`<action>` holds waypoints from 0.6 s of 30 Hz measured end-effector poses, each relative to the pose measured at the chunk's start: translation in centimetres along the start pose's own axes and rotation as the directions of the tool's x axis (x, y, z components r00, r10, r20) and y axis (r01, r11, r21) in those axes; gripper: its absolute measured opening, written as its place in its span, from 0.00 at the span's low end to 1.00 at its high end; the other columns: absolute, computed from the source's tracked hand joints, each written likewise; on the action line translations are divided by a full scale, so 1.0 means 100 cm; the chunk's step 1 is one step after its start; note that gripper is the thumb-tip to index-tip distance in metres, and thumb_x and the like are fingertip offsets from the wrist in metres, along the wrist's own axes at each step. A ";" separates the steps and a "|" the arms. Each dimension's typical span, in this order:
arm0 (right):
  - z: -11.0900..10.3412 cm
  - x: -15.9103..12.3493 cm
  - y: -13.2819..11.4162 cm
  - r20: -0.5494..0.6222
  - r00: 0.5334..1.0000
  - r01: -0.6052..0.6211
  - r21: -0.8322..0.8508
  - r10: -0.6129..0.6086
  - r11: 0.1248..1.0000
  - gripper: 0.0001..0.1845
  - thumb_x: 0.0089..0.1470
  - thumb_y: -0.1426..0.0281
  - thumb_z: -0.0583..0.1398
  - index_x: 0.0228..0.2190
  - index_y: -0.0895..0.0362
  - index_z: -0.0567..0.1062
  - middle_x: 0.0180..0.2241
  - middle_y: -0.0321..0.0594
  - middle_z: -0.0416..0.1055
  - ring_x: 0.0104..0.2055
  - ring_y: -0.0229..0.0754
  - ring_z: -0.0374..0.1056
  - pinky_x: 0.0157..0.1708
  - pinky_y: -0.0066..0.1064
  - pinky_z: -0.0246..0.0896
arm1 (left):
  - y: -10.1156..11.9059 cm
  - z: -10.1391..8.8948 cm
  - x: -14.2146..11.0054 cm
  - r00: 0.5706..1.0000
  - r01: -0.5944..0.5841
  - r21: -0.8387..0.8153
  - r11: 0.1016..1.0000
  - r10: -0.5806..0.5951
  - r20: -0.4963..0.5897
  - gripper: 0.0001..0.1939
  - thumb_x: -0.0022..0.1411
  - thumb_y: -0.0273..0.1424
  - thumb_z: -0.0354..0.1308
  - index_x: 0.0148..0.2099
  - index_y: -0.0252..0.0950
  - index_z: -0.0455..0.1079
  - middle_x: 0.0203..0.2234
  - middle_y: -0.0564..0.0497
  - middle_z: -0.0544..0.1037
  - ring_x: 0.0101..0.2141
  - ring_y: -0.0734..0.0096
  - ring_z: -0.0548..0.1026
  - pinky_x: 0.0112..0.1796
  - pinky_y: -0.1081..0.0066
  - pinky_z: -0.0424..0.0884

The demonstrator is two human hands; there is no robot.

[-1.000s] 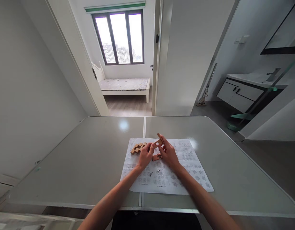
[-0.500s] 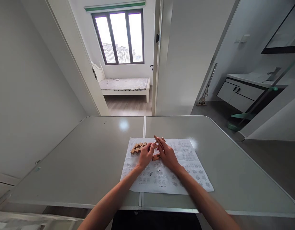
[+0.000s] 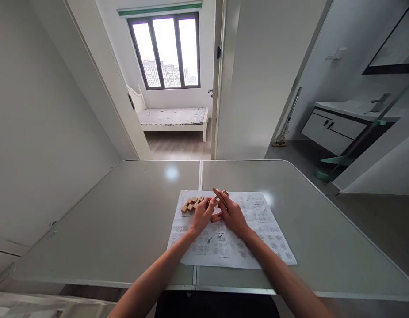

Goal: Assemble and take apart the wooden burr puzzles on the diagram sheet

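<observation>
Over a printed paper sheet (image 3: 231, 258), my left hand (image 3: 202, 215) and my right hand (image 3: 234, 216) come together, fingertips nearly touching. Both are closed around small notched wooden pieces, and the fingers cover most of what they grip. The end of one wooden piece (image 3: 226, 193) shows beyond my right fingers. Just below the fingertips, between the hands, is another notched wooden block (image 3: 216, 217); I cannot tell whether it rests on the sheet. Several wooden blocks (image 3: 189, 205) lie in a cluster on the sheet, left of my left hand.
The sheet carries rows of small line diagrams and lies across the middle seam of a grey-green table (image 3: 124, 229) with a pale metal edge. Beyond the table are a doorway to a bed (image 3: 173, 116) and, at right, a washbasin cabinet (image 3: 337, 128).
</observation>
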State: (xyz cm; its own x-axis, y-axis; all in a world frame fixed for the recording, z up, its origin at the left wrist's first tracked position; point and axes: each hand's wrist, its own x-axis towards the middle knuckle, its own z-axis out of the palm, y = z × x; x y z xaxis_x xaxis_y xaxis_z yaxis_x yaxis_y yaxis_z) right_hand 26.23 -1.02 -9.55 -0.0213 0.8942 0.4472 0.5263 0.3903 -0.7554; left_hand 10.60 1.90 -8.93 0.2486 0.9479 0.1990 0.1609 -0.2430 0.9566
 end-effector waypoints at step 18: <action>0.003 0.002 0.015 -0.043 0.997 -0.062 0.059 0.065 0.996 0.30 0.62 0.63 0.59 0.63 0.55 0.59 0.40 0.40 0.77 0.33 0.43 0.74 0.34 0.35 0.71 | 0.000 0.000 0.006 0.985 0.108 -0.367 0.924 -0.150 -0.088 0.25 0.65 0.57 0.56 0.37 0.38 0.64 0.17 0.62 0.58 0.17 0.80 0.54 0.20 0.75 0.53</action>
State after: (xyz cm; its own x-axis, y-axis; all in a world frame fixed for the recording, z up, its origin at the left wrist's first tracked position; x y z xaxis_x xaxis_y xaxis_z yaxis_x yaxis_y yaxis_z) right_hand 26.74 -0.18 -10.80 0.0498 0.9071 0.4179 0.4753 0.3465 -0.8087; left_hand 10.73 2.51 -8.83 0.1371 0.9880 0.0711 -0.1754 -0.0464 0.9834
